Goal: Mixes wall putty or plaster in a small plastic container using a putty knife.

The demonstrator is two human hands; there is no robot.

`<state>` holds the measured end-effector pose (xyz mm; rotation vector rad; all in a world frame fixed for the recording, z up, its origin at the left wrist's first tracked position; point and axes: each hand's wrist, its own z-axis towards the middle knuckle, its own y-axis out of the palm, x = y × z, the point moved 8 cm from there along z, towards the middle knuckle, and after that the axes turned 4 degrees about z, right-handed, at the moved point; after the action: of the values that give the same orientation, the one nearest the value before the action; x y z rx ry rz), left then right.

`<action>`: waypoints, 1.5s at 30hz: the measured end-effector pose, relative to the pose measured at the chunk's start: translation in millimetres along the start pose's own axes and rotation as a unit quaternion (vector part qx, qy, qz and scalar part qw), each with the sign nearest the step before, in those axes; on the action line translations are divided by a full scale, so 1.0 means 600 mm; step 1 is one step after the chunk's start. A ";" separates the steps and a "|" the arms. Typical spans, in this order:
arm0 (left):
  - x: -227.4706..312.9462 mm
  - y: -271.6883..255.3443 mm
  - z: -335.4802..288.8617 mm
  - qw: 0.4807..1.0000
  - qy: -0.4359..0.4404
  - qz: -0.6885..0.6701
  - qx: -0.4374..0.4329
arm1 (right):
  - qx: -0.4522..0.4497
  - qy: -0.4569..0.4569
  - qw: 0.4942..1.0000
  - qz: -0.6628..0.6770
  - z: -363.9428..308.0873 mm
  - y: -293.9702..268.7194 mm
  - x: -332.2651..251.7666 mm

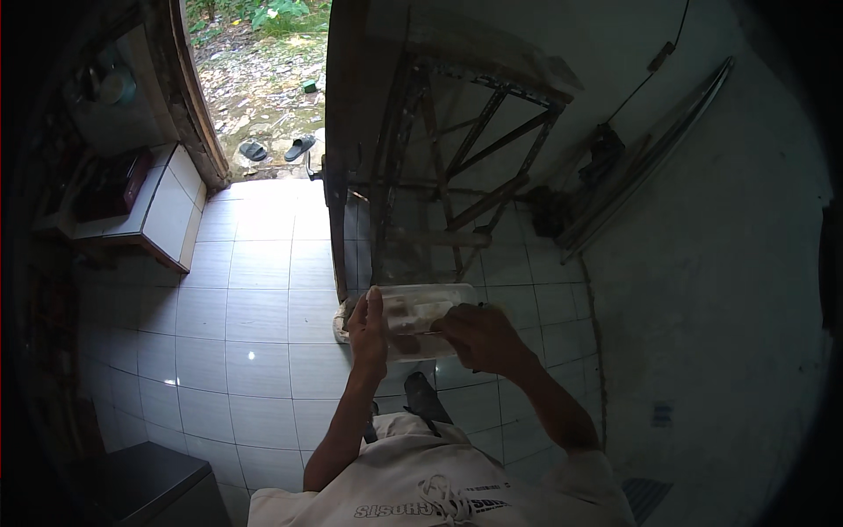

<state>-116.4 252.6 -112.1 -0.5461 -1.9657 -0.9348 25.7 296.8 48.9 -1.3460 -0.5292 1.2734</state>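
Observation:
In front of my body I hold a clear plastic container [428,351], its long side running left to right. My left hand [369,329] grips its left end, thumb lying along the near face. Dim whitish and brownish shapes show in or through the plastic; what they are cannot be made out. At the container's right end is my right hand [479,336], fingers bent and pressed together over the plastic. Whatever those fingers pinch is hidden in shadow. A pale yellowish patch shows just beyond the right knuckles.
An open door [344,132] stands ahead, with a dark metal frame [474,132] behind it. Two dark sandals [299,147] lie outside the doorway. A tiled counter [171,198] is at the left, a grey box-like surface [145,479] at lower left. Poles [659,158] lean on the right wall.

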 end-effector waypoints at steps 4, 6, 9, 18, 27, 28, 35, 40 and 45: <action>-0.006 -0.012 0.002 1.000 -0.022 -0.016 0.009 | -0.038 -0.004 0.999 0.014 -0.008 0.012 0.001; -0.018 -0.018 0.008 1.000 -0.013 0.000 0.008 | -0.017 -0.002 0.999 0.036 -0.009 0.006 -0.001; -0.020 -0.015 0.008 1.000 -0.010 -0.023 0.005 | 0.001 -0.010 1.000 -0.018 -0.014 0.011 -0.009; -0.021 -0.025 0.004 1.000 -0.013 -0.009 0.024 | -0.048 -0.036 0.998 -0.028 -0.032 0.035 -0.018; -0.025 -0.021 0.004 0.999 -0.039 -0.020 0.028 | -0.057 -0.009 0.998 0.005 -0.015 0.037 0.000; -0.026 -0.024 0.006 0.999 -0.038 -0.020 0.030 | -0.052 0.007 0.998 0.024 -0.012 0.027 0.002; -0.023 -0.024 0.006 0.999 -0.039 -0.018 0.018 | -0.050 -0.015 0.999 -0.004 -0.005 0.048 -0.008; -0.014 -0.029 0.004 0.999 -0.029 -0.006 0.031 | -0.057 0.002 0.998 0.026 -0.008 0.040 -0.003; -0.018 -0.029 0.007 0.999 -0.025 -0.030 0.018 | -0.069 0.005 0.997 0.027 -0.007 0.045 -0.003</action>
<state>-125.0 244.9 -129.8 -0.4956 -2.0499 -0.9293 19.0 287.1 24.5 -1.4902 -0.5860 1.2934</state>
